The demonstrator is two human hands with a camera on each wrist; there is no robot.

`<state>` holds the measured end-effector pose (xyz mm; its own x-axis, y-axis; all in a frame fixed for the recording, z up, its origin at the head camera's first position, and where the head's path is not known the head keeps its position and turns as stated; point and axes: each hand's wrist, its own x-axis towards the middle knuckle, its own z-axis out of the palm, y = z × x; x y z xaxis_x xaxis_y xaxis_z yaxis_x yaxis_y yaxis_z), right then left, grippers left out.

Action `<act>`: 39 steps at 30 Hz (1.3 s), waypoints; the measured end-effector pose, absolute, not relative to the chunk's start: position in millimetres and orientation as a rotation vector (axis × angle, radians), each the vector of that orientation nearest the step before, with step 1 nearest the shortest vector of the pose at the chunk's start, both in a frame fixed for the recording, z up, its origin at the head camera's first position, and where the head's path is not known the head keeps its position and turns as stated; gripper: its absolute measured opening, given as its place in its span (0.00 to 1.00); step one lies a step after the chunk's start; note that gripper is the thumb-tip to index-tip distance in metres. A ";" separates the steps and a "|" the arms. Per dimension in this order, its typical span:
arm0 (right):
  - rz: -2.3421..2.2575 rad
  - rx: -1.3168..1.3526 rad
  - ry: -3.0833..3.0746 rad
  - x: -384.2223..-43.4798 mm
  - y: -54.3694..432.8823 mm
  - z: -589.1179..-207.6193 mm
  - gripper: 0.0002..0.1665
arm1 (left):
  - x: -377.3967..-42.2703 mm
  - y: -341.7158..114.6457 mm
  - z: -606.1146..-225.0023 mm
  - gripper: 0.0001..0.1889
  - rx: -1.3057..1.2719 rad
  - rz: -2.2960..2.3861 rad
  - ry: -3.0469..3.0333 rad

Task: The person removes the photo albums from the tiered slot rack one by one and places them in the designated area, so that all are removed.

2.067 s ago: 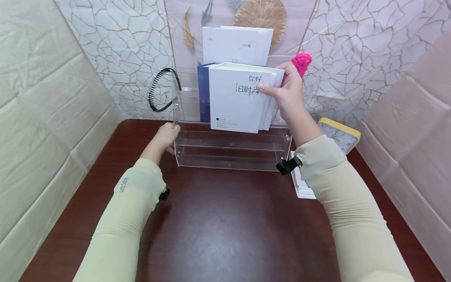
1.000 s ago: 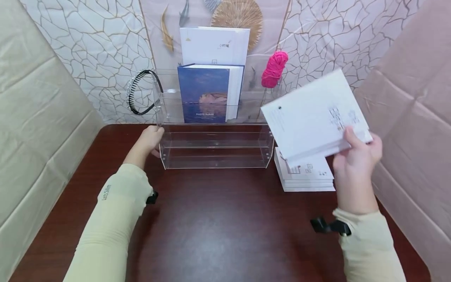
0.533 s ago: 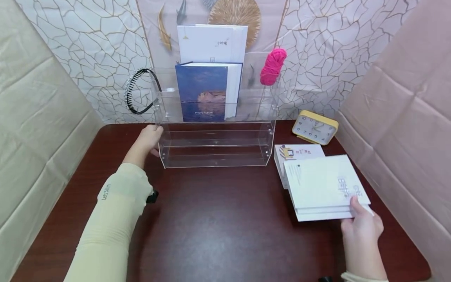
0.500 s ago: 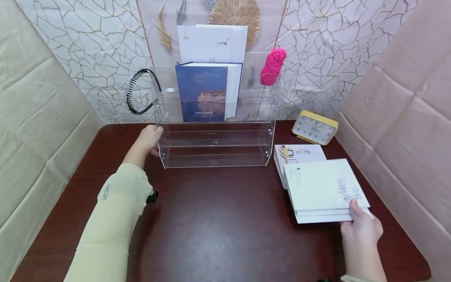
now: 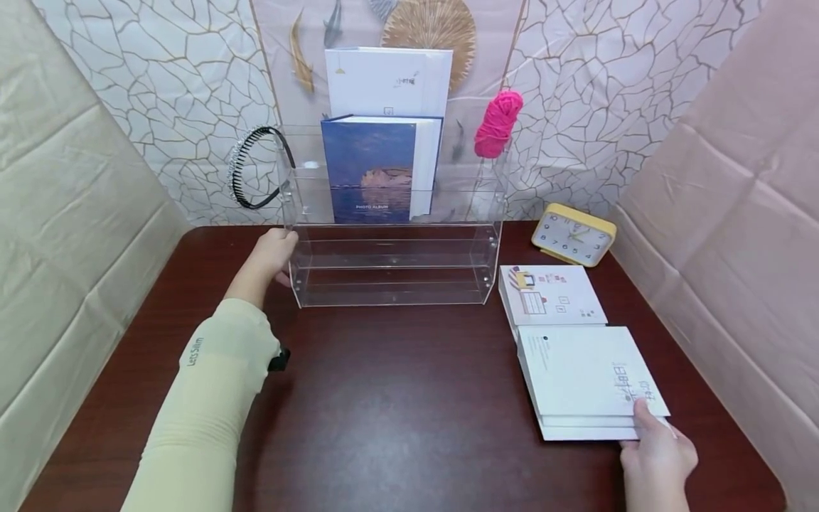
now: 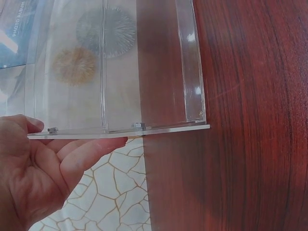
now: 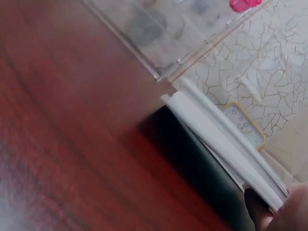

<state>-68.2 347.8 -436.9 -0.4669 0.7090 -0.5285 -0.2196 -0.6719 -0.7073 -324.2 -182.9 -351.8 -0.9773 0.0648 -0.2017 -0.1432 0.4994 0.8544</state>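
Observation:
A clear acrylic rack (image 5: 393, 267) stands at the back of the table. My left hand (image 5: 271, 252) grips its left side panel (image 6: 159, 130), thumb inside and fingers outside. At the right, my right hand (image 5: 659, 451) holds a thick white photo album (image 5: 589, 373) by its near right corner, thumb on the cover. In the right wrist view, dark shadow lies under the album (image 7: 216, 139); whether it touches the table cannot be told. A blue photo album (image 5: 371, 171) stands on the rack, with a taller white album (image 5: 377, 78) behind it.
Just behind the held album lies a stack of white albums (image 5: 557, 295). A yellow alarm clock (image 5: 574, 235) leans near the right wall. A black headband (image 5: 239, 167) hangs at the rack's left side, and a pink yarn skein (image 5: 499, 124) at its right.
The white album has left the rack in my right hand, swung right and come down in front of the stack. My left hand has kept its grip on the rack.

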 end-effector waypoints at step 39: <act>0.990 -1.184 -2.355 -58.3 366.1 -415.2 0.45 | -327.8 -186.9 -354.1 0.26 -0.087 1.486 2.546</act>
